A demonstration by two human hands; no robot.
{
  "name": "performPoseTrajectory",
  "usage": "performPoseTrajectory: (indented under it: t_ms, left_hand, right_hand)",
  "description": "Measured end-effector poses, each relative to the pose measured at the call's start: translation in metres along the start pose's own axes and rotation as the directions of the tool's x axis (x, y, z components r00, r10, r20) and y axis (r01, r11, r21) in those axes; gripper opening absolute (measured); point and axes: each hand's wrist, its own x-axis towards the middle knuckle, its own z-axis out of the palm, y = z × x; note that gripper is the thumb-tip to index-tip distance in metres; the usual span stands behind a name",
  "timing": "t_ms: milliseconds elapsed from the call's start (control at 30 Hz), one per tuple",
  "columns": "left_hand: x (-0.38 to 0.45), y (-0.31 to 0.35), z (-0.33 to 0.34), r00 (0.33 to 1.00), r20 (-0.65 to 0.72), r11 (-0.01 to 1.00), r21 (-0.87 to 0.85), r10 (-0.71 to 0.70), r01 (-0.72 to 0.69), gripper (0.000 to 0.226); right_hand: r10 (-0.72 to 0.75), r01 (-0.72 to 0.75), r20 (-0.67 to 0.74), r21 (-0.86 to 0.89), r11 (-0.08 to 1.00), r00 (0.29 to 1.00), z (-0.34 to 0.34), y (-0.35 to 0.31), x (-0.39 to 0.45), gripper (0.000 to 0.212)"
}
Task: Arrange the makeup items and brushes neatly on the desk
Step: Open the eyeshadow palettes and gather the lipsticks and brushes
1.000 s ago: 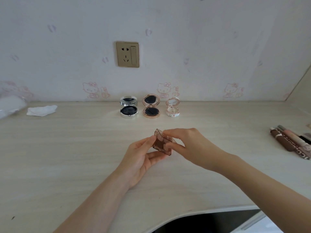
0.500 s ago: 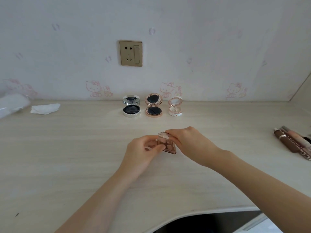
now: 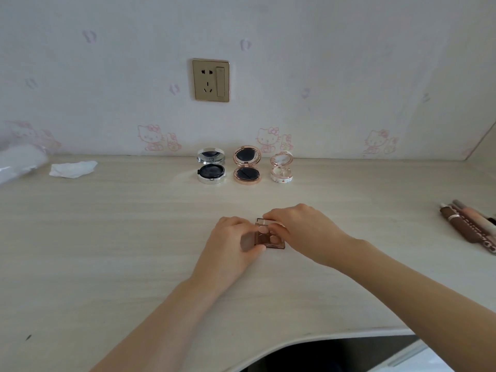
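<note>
A small square palette (image 3: 271, 236) of translucent brown plastic lies on the pale wood-grain worktop (image 3: 107, 237), near the front edge and in line with the compacts behind it. Its clear lid stands raised at the back, and round pans of pinkish and tan powder show inside. The left hand (image 3: 230, 245) pinches the palette's left side, thumb at the front corner and fingers curled over the top. The right hand (image 3: 300, 229) grips the right side and the lid's edge with curled fingers. At the wall stand three open round compacts in a row: silver (image 3: 211, 169), rose-gold (image 3: 247, 169) and a small white one (image 3: 281, 170). Brown and pale pencils (image 3: 467, 226) lie at the far right, a crumpled tissue (image 3: 72, 169) at the far left.
</note>
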Motion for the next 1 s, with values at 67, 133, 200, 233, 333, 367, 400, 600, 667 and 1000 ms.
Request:
performPoseTrajectory:
  t_ms: [67, 133, 200, 233, 333, 367, 400, 600, 667, 1000]
  left_hand:
    - [0.0, 0.0, 0.0, 0.999, 0.001, 0.999, 0.012, 0.033, -0.033, 0.032]
    - [-0.001, 0.0, 0.0, 0.999, -0.006, 0.999, 0.02, 0.049, -0.049, 0.03]
    - [-0.001, 0.0, 0.001, 0.999, -0.01, 0.998, 0.027, 0.049, -0.049, 0.027]
    - [-0.001, 0.0, 0.001, 0.999, -0.008, 0.998, 0.034, 0.052, -0.052, 0.026]
    - [-0.001, 0.0, 0.002, 0.998, -0.004, 0.997, 0.048, 0.055, -0.054, 0.026]
    - [-0.001, 0.0, 0.002, 0.999, -0.006, 0.997, 0.05, 0.053, -0.052, 0.027]
    - [-0.001, 0.0, 0.002, 0.999, -0.008, 0.997, 0.051, 0.051, -0.05, 0.027]
    - [0.0, 0.0, 0.004, 0.999, -0.011, 0.997, 0.053, 0.048, -0.047, 0.027]
    - [0.0, 0.0, 0.003, 0.999, -0.013, 0.998, 0.053, 0.047, -0.046, 0.026]
    - [-0.001, 0.0, 0.003, 0.998, -0.025, 0.996, 0.064, 0.06, -0.058, 0.026]
  right_hand:
    - [0.014, -0.013, -0.009, 0.014, 1.0, 1.0, 0.001, 0.0, -0.001, 0.027]
    - [0.004, -0.004, -0.011, 0.013, 1.0, 1.0, 0.001, 0.001, -0.001, 0.024]
    - [0.0, 0.0, 0.001, 0.037, 0.999, 1.0, 0.0, 0.002, -0.001, 0.023]
    - [0.003, -0.003, 0.01, 0.044, 0.999, 1.0, 0.0, 0.002, 0.0, 0.023]
    - [0.009, -0.009, 0.031, 0.014, 1.0, 0.999, -0.002, 0.004, 0.005, 0.024]
    - [0.009, -0.009, 0.032, -0.007, 1.0, 0.999, -0.003, 0.004, 0.008, 0.024]
    - [0.008, -0.008, 0.031, -0.018, 1.0, 0.999, -0.004, 0.005, 0.011, 0.025]
    - [-0.01, 0.004, 0.065, 0.091, 0.996, 0.998, -0.011, 0.007, 0.023, 0.026]
    - [-0.009, -0.003, 0.096, 0.128, 0.992, 0.995, -0.012, 0.009, 0.025, 0.026]
    - [-0.014, -0.017, 0.188, 0.16, 0.987, 0.982, -0.011, 0.015, 0.04, 0.025]
